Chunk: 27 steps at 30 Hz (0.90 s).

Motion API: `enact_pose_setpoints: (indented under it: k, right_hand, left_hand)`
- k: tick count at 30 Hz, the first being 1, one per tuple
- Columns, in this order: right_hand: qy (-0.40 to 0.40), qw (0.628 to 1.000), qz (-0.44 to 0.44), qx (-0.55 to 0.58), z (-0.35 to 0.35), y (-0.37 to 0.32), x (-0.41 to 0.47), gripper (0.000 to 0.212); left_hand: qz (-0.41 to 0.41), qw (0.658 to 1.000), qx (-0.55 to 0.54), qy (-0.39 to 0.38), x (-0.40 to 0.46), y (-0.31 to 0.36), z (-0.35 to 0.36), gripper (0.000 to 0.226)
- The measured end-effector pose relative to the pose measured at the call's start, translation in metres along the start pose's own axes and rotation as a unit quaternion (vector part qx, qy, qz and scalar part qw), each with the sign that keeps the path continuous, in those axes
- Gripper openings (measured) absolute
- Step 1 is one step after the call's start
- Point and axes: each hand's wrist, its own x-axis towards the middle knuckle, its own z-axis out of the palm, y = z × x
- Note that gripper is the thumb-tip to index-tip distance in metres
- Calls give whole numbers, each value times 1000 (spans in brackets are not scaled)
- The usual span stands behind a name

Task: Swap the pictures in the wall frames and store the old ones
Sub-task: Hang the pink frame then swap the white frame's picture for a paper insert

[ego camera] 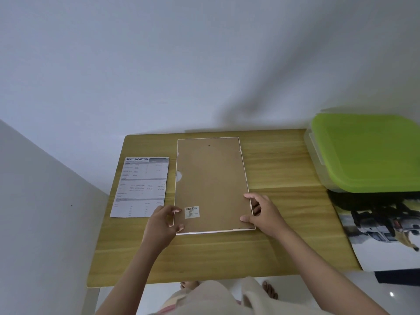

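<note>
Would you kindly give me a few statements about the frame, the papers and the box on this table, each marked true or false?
1. The picture frame lies face down, brown backing board up. True.
2. The specification sheet lies on top of the frame. False: it lies on the table beside the frame's left edge.
3. Both the left hand and the right hand grip the frame at its near corners. True.
4. The storage box has a red lid. False: the lid is green.
5. A barcode sticker sits near the frame's far edge. False: it is near the close edge, by the left hand.
</note>
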Motion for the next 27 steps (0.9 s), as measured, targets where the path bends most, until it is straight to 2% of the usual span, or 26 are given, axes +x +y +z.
enact_pose_setpoints:
  k: [9,12,16,20,27]
  right_hand:
    - [-34,999,24,-8,-3,-1,7,83]
    - [-16,999,20,-24,-1,-2,9,76]
    - [53,997,14,-61,6,-9,13,63]
    - [60,992,22,-111,12,-15,20,62]
    - [30,989,27,-143,5,-29,71,64]
  left_hand:
    - [13,997,11,-71,10,0,-4,68]
    - [12,994,21,-110,17,0,-6,80]
    - [16,986,73,-149,29,6,-11,95]
    - [25,976,103,-188,42,11,-17,109]
    - [31,985,97,-143,75,20,-21,94]
